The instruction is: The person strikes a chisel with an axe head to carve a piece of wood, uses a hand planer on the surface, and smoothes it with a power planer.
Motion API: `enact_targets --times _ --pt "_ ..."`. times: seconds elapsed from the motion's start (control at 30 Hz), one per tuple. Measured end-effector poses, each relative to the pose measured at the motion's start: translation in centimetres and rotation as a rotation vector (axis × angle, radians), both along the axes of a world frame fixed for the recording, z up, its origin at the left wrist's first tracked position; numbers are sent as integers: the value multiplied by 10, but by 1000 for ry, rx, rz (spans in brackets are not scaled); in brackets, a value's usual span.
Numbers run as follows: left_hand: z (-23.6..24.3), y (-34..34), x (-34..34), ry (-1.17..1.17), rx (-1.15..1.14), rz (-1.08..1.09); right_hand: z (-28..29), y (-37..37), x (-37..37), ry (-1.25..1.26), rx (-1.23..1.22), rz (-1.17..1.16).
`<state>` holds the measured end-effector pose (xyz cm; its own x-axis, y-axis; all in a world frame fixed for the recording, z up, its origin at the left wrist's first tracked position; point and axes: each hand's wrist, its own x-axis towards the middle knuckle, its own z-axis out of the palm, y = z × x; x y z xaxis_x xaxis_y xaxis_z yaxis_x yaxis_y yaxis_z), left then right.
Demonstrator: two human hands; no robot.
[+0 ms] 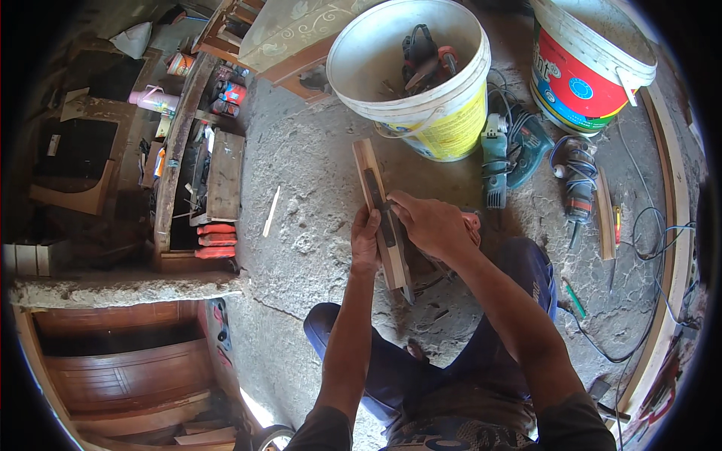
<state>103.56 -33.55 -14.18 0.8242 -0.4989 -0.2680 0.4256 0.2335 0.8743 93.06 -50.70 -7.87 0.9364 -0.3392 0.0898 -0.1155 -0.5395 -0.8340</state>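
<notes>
A narrow wooden strip (364,155) stands tilted above the floor between my knees, with a long dark metal piece (386,228) lying along its face. My left hand (365,239) is closed around the strip's left side, thumb on the front near the metal piece. From the right, my right hand (435,225) pinches at the middle of the metal piece with thumb and index finger; whether a smaller part sits between them is hidden. Under the strip's lower end a pale blade-like tip (408,293) shows. A red tool (471,224) lies behind my right hand, partly covered.
Ahead stands a white bucket (353,83) holding tools, with a red-labelled bucket (575,79) to its right. Corded power tools (494,161) and an angle grinder (579,180) lie on the right. Near them are a green pencil (575,299) and loose cords. A cluttered wooden shelf (177,158) borders the left.
</notes>
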Motion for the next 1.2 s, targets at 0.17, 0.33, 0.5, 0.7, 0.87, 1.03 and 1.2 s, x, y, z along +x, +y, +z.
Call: enact_targets --times 0.17,0.33,0.5,0.7,0.87,1.03,1.2 --pt "0 1 -2 -10 -23 -2 4 -1 0 10 5 -2" --pt "3 -1 -1 -1 -10 -14 6 -5 0 54 27 17" --pt "0 2 1 -12 -26 -21 10 -4 -2 73 29 21" --pt "-10 5 4 -53 -25 -6 10 -2 -2 57 13 15" --pt "-9 2 0 -22 -45 33 9 -2 -2 47 1 11" --pt "-6 3 1 -28 -29 8 11 -2 -1 76 13 17" --pt "-2 -2 2 1 10 1 9 -4 0 80 8 12"
